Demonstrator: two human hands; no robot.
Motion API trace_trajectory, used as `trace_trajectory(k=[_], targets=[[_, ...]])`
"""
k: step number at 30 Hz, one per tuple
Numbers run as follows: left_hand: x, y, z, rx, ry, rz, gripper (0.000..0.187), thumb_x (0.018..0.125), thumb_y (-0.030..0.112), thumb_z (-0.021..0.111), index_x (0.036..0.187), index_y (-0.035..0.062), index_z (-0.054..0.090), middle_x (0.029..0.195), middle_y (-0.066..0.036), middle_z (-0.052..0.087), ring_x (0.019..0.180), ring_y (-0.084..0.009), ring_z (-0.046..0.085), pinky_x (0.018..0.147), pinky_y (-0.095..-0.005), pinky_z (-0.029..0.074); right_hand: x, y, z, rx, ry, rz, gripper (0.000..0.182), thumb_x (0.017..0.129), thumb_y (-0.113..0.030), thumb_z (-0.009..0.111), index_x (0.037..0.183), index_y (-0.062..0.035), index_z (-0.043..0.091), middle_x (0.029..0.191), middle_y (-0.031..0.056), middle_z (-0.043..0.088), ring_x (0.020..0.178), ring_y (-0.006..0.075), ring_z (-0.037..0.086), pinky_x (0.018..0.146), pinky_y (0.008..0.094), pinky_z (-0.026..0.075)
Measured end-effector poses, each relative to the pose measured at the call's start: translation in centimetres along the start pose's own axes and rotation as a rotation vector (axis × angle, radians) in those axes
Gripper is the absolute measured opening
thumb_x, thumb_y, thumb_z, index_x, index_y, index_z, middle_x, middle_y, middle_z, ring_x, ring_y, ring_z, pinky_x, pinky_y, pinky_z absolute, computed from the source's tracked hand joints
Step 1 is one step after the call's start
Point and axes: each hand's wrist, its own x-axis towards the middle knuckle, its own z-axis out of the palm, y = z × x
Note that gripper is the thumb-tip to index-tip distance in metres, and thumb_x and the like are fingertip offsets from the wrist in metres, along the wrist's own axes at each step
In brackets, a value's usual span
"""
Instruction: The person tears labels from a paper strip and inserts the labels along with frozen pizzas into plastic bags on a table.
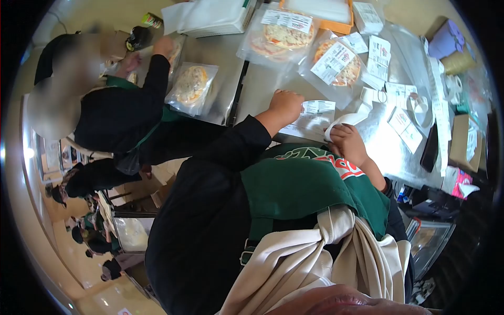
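My left hand is curled at the left edge of a printed white label over the steel table. Its fingertips are hidden, and the label's edge runs in under them. Close to my apron, my right hand is closed on a curling white paper strip, which bends up and away to the right. Beyond my hands lies a bagged pizza with a printed label across it. Farther back, more bagged pizzas lie together, a label on the top one.
Loose label sheets and label strips cover the table's right side. At the back stand a white basket and an orange crate. To the left, a co-worker works beside another bagged pizza. A tissue box is at the right.
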Motion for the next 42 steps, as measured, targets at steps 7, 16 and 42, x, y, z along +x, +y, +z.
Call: trace_trajectory(k=[7,16,42], targets=[[-1.9,-2.5,-2.9,-0.44,0.491,-0.314,0.017,0.083,0.012,0.056,0.096,0.0022,0.061,0.083,-0.012,0.063,0.074,-0.0269,0.06,0.065,-0.0376,0.046,1.6,0.8,0.7,-0.039,-0.15,0.064,0.02,0.072,-0.017,0.056,0.086,-0.0054,0.065,0.096,0.0064,0.065,0.099,0.024,0.057,0.099,0.0406,0.034],[-7.9,-7.1,-7.8,-1.483,0.774,-0.777,0.01,0.087,0.019,0.057,0.095,0.0137,0.057,0.079,0.004,0.061,0.065,-0.0068,0.053,0.054,-0.0226,0.033,2.5,0.6,1.3,-0.159,-0.299,0.118,0.024,0.076,-0.022,0.053,0.092,-0.0104,0.067,0.096,0.0036,0.064,0.099,0.0234,0.057,0.102,0.0419,0.031],[-12.5,-11.4,-7.2,-1.65,0.607,-0.688,0.009,0.089,0.017,0.055,0.092,0.0098,0.058,0.076,0.002,0.062,0.06,-0.0048,0.051,0.052,-0.0224,0.036,3.9,-2.7,1.4,-0.163,-0.375,0.471,0.028,0.079,-0.022,0.046,0.093,-0.0064,0.065,0.106,0.0088,0.062,0.101,0.0256,0.057,0.098,0.0425,0.033]])
